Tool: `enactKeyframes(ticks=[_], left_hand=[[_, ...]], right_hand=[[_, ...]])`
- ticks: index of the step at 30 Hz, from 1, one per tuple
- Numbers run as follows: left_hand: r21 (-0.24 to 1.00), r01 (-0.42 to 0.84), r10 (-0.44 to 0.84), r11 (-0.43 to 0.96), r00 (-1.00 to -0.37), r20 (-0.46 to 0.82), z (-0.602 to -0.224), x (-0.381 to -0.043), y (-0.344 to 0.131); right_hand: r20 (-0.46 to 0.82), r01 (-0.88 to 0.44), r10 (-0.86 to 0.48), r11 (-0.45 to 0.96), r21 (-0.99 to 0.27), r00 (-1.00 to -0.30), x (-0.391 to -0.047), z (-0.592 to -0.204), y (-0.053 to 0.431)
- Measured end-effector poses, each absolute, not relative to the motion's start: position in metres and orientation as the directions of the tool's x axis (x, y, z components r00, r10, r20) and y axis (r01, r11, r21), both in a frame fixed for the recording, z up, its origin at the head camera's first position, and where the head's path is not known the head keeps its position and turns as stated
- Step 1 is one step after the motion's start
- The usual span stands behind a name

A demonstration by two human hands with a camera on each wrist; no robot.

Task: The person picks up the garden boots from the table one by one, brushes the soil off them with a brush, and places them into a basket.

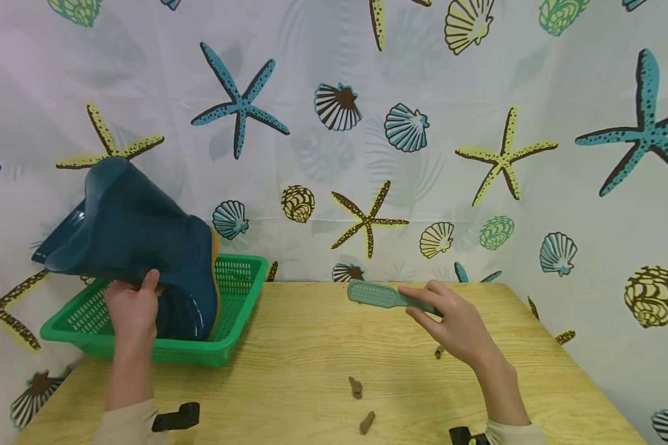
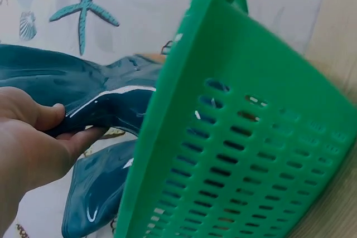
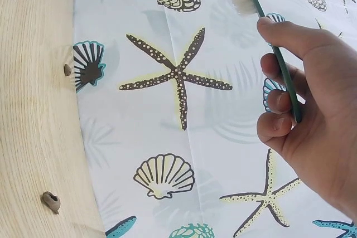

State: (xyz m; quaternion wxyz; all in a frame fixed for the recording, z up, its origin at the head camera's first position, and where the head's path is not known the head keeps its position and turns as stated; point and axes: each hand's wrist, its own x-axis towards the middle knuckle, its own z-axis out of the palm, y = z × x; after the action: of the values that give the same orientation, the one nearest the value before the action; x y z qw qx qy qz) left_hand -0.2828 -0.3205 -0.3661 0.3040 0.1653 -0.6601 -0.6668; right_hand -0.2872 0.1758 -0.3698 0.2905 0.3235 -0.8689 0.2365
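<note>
My left hand [image 1: 133, 312] grips a dark blue rubber boot [image 1: 145, 216] by its shaft, thumb on the near side. The boot is tilted, its opening toward the left and its orange-edged sole toward the right, over the green basket [image 1: 195, 355]. More blue boot surface [image 2: 100, 188] shows below that hand in the left wrist view; whether it is a second boot held too or one resting in the basket, I cannot tell. My right hand [image 1: 456, 318] holds a green scrub brush [image 1: 375, 293] by its handle above the table. White bristles show in the right wrist view.
The wooden table [image 1: 295, 346] carries several small brown clumps, among them one clump [image 1: 356, 387] near the front and another clump [image 1: 439, 351] under the right hand. A curtain [image 1: 323, 161] printed with starfish and shells hangs behind and at both sides.
</note>
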Motion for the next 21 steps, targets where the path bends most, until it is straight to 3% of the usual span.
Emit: enactKeyframes(ticks=[6, 11, 15, 21], left_hand=[[0.951, 0.123, -0.587, 0.284, -0.762, 0.273, -0.367, -0.290, -0.305], [0.897, 0.066, -0.495, 0.437, -0.815, 0.301, -0.378, -0.298, -0.300], [0.903, 0.049, -0.463, 0.427, -0.846, 0.265, -0.390, -0.302, -0.304], [0.912, 0.034, -0.477, 0.408, -0.844, 0.245, -0.396, -0.302, -0.310]], right_hand=[[0.660, -0.700, -0.423, 0.679, -0.224, -0.621, -0.287, -0.369, 0.177], [0.666, -0.712, -0.432, 0.667, -0.219, -0.609, -0.286, -0.368, 0.177], [0.662, -0.711, -0.432, 0.668, -0.222, -0.613, -0.286, -0.367, 0.177], [0.647, -0.699, -0.431, 0.677, -0.228, -0.629, -0.286, -0.368, 0.176]])
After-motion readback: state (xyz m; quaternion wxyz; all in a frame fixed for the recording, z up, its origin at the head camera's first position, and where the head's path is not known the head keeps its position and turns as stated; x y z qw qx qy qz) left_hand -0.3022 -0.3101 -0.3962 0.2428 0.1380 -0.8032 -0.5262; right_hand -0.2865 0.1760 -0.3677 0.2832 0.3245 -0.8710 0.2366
